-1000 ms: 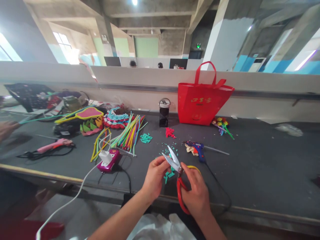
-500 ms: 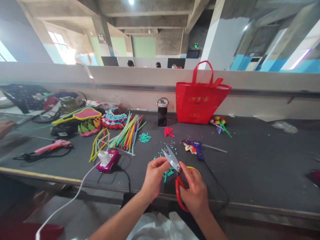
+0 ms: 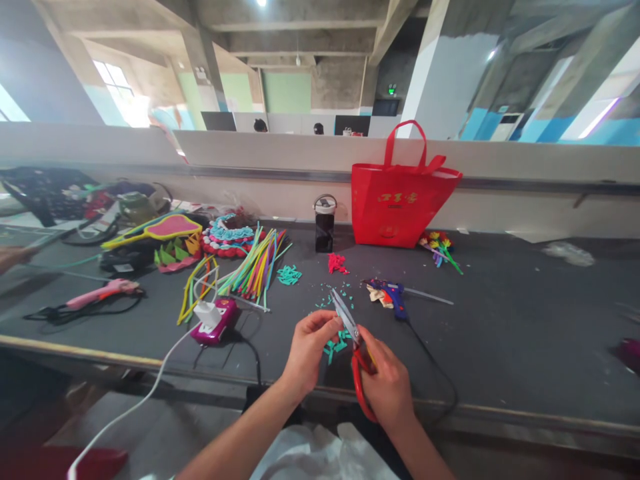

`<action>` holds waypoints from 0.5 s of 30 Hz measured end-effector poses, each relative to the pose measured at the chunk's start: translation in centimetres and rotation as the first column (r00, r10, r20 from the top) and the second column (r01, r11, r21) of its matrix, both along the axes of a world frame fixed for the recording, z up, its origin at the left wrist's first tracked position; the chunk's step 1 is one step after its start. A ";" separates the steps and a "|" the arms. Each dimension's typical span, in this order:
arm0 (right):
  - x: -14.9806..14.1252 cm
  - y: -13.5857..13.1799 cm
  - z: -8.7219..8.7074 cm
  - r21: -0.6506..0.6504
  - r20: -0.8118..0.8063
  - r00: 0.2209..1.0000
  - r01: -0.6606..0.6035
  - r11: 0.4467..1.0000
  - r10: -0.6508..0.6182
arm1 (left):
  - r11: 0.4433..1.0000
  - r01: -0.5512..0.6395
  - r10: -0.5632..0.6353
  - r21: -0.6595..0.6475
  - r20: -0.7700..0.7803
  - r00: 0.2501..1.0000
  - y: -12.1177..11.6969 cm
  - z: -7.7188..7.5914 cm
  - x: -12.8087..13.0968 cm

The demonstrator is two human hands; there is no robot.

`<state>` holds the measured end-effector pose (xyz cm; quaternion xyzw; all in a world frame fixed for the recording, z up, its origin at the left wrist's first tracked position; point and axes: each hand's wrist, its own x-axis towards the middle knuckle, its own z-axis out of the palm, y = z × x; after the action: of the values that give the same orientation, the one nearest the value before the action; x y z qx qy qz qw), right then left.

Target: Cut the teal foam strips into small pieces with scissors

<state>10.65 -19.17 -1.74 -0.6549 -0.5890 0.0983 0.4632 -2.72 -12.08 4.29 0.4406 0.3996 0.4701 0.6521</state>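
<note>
My right hand (image 3: pixel 387 387) is closed round the red handles of a pair of scissors (image 3: pixel 345 317), whose silver blades point up and left and are shut. My left hand (image 3: pixel 310 347) pinches a small teal piece (image 3: pixel 336 344) right at the blades, with more of the teal piece hanging below my fingers. Teal scraps (image 3: pixel 334 298) lie scattered on the dark table (image 3: pixel 525 327) just beyond the blades.
A blue glue gun (image 3: pixel 395 298), a red bag (image 3: pixel 400 193), a dark bottle (image 3: pixel 325 223), coloured sticks (image 3: pixel 253 267), a pink charger block (image 3: pixel 217 320) with white cable and a pink glue gun (image 3: pixel 100 292) lie on the table. Another person's hand (image 3: pixel 13 257) shows at the far left.
The scissor blades were apart and have closed on the teal piece. Both hands stayed in nearly the same place.
</note>
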 end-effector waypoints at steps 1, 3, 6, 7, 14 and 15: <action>0.0 0.1 0.0 -0.010 -0.051 0.999 0.013 1.000 -0.013 | 1.000 0.009 -0.009 -0.010 0.012 1.000 0.1 -0.1 0.0; 0.0 0.4 0.1 -0.037 -0.158 0.986 0.044 0.998 -0.050 | 0.999 0.031 -0.030 -0.039 0.048 0.998 0.3 -0.2 -0.1; 0.3 1.0 0.4 -0.057 -0.330 0.942 0.046 0.997 -0.062 | 0.994 0.074 -0.065 -0.084 0.106 0.992 0.4 -0.2 -0.3; 0.4 1.3 0.6 -0.056 -0.394 0.918 0.030 0.998 -0.050 | 0.991 0.094 -0.081 -0.096 0.127 0.989 0.4 -0.2 -0.3; 0.5 3.1 3.3 -0.013 -0.634 0.769 -0.122 0.992 0.086 | 0.954 0.243 -0.211 -0.174 0.185 0.960 0.2 -0.9 -0.3; 0.4 3.4 3.6 0.012 -0.649 0.753 -0.139 0.990 0.113 | 0.948 0.260 -0.229 -0.185 0.174 0.958 0.2 -0.9 -0.2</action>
<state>11.05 -15.79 1.85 -0.5480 -0.4336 0.3602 0.6180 -2.95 -11.90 3.42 0.3802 0.3381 0.3735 0.7757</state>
